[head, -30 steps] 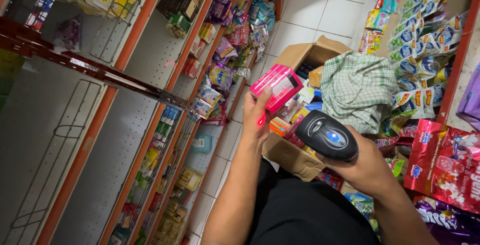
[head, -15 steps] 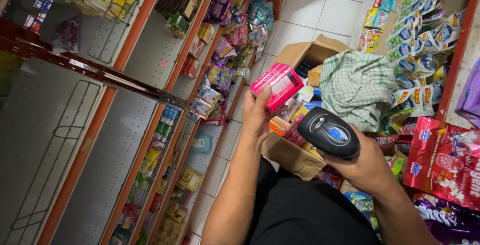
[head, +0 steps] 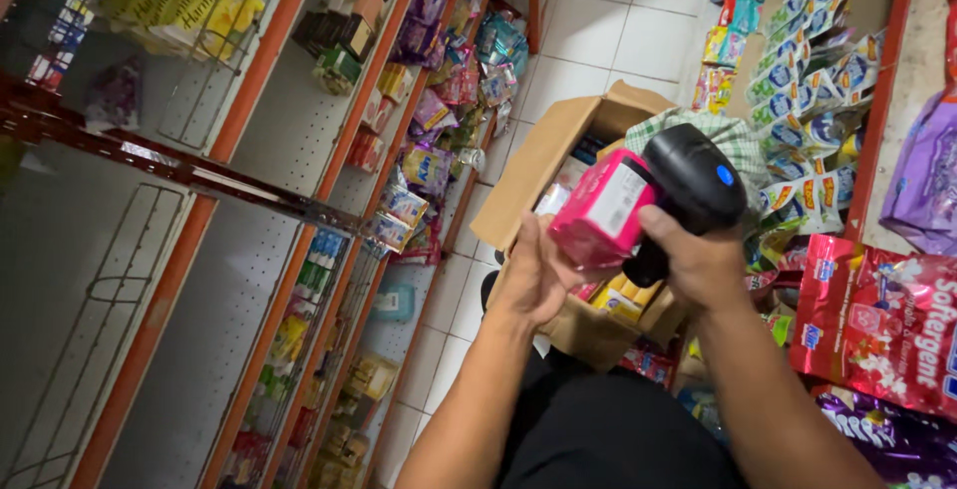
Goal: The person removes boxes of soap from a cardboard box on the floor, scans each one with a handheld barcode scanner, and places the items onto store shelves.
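Note:
My left hand (head: 535,275) holds a small pink box (head: 599,209) with a white label side, lifted in front of me. My right hand (head: 695,261) grips a black handheld scanner (head: 688,187) with a blue button, its head right against the pink box. Both are held above an open cardboard carton (head: 551,158) on the floor, which holds several small packaged goods, a yellow one (head: 623,297) among them. A green checked cloth (head: 733,135) lies over the carton's far side.
Orange-framed white shelves (head: 299,200) with packets and small boxes run along the left. Hanging sachets and red and purple bags (head: 877,320) fill the right side. White tiled floor (head: 618,30) stretches ahead between them.
My right hand has brought the scanner up and left until its head meets the pink box. The view has tilted a little.

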